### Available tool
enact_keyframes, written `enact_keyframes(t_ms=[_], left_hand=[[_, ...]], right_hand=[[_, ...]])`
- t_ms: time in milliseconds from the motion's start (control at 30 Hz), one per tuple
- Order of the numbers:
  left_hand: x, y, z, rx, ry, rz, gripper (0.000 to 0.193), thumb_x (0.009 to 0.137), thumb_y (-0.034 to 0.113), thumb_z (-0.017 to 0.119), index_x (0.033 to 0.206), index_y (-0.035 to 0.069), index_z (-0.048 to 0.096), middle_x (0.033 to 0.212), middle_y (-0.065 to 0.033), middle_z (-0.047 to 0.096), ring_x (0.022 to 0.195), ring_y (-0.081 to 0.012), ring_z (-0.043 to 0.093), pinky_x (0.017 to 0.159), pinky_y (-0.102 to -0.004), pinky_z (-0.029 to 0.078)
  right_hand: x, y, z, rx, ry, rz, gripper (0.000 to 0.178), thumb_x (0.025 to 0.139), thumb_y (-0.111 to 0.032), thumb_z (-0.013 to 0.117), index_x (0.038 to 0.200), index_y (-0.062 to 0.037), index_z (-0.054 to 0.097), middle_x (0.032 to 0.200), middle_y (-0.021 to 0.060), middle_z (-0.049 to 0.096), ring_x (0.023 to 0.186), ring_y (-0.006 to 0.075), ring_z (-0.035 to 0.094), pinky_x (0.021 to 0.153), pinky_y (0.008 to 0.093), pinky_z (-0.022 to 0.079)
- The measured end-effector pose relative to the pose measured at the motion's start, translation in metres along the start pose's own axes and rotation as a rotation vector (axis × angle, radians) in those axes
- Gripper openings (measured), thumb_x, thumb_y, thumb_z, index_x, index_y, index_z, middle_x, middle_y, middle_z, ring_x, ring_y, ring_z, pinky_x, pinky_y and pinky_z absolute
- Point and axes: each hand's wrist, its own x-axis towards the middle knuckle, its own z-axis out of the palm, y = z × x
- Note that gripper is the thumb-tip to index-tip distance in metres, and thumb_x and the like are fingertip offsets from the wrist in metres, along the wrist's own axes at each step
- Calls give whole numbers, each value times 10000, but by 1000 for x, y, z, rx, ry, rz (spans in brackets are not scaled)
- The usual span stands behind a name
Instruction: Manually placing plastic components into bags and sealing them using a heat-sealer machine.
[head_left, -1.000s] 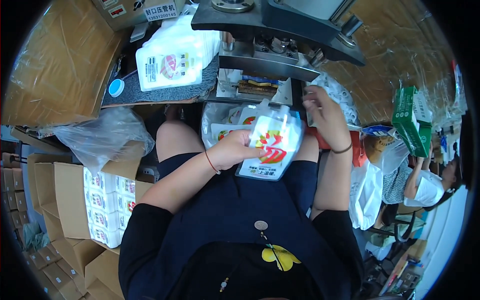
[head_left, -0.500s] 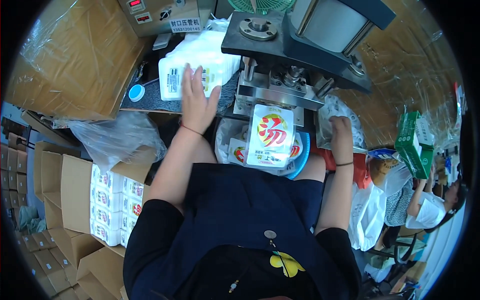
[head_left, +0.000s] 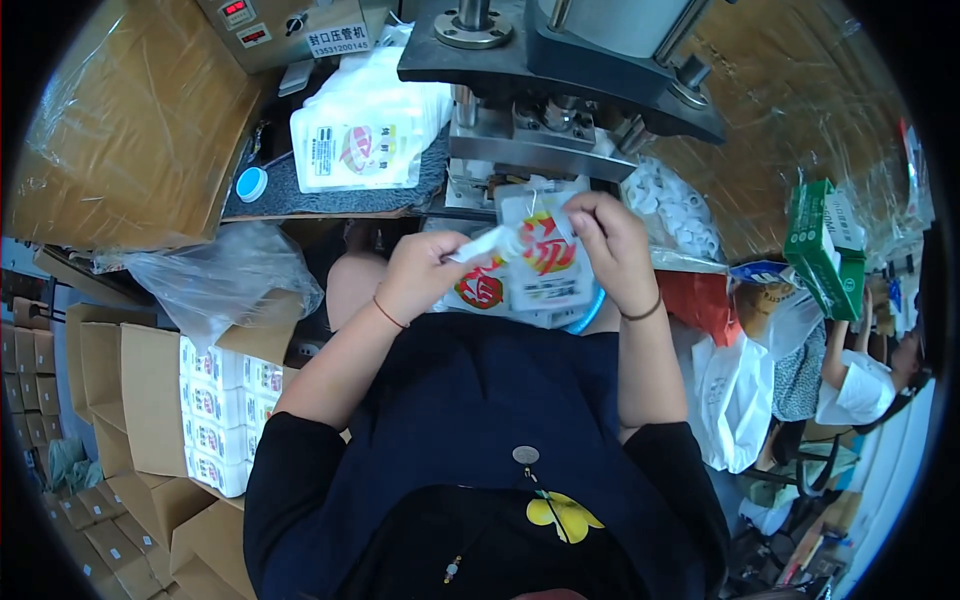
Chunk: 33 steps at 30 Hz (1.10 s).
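My left hand (head_left: 425,270) pinches a white plastic pouch (head_left: 478,246), seen almost edge-on and blurred. Curled with thumb and forefinger together, my right hand (head_left: 615,250) is just right of it; whatever lies between those fingertips is too small to name. Between and behind my hands, a printed pouch (head_left: 550,262) with large red lettering hangs below the jaws of a metal press (head_left: 540,152). More printed pouches (head_left: 480,290) lie beneath it at my lap, partly in a blue-rimmed container. At the far left of the press rests a stack of white pouches (head_left: 365,150).
A bag of white plastic rings or spouts (head_left: 672,210) sits right of the press. Left are a blue cap (head_left: 252,184), a control box (head_left: 290,30) and an open carton (head_left: 150,400) of packed pouches. A green box (head_left: 825,250) stands right; another person (head_left: 860,385) sits beyond.
My left hand has come from the pouch stack to the middle with a pouch. My right hand has left the bag of white parts and moved left. The view has shifted slightly.
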Motion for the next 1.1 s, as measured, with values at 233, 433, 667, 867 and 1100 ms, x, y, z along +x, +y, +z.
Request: enact_keyframes(t_ms=[233, 433, 667, 867, 1100], left_hand=[[-9, 22, 53, -612, -235, -170, 278, 949, 276, 688, 963, 2, 737, 813, -51, 713, 735, -58, 611, 684, -250, 503], [-6, 24, 69, -668, -312, -172, 324, 953, 280, 687, 1053, -27, 711, 879, -33, 718, 772, -67, 625, 711, -240, 512], [-12, 44, 69, -904, -465, -353, 288, 981, 208, 636, 1176, -2, 664, 1096, -76, 708, 979, -113, 651, 904, -284, 511], [12, 21, 54, -1002, -397, -405, 333, 883, 22, 694, 1206, -23, 627, 1161, -132, 693, 1006, -194, 693, 910, -352, 556], [52, 11, 28, -1052, -290, -454, 344, 891, 24, 673, 1213, -64, 588, 1167, -187, 680, 997, -236, 707, 885, -385, 584]], right_hand=[[1, 5, -14, -208, -195, -181, 139, 927, -127, 639, 1007, -18, 667, 898, 99, 678, 852, 251, 638, 785, 349, 494], [-5, -18, -34, -64, -135, 30, 129, 935, -125, 623, 983, -13, 665, 852, 103, 683, 739, 181, 647, 657, 303, 499], [-7, -10, -43, -200, -387, 38, 149, 941, -138, 589, 1005, -29, 665, 946, 157, 673, 905, 332, 645, 801, 407, 504], [-6, 64, -71, -869, 8, 102, 298, 865, -76, 628, 1164, -85, 632, 1132, 186, 631, 978, 396, 627, 805, 449, 527], [-12, 105, -67, -834, -100, 232, 313, 852, -101, 649, 1162, -125, 617, 1038, 190, 626, 913, 406, 635, 781, 462, 526]])
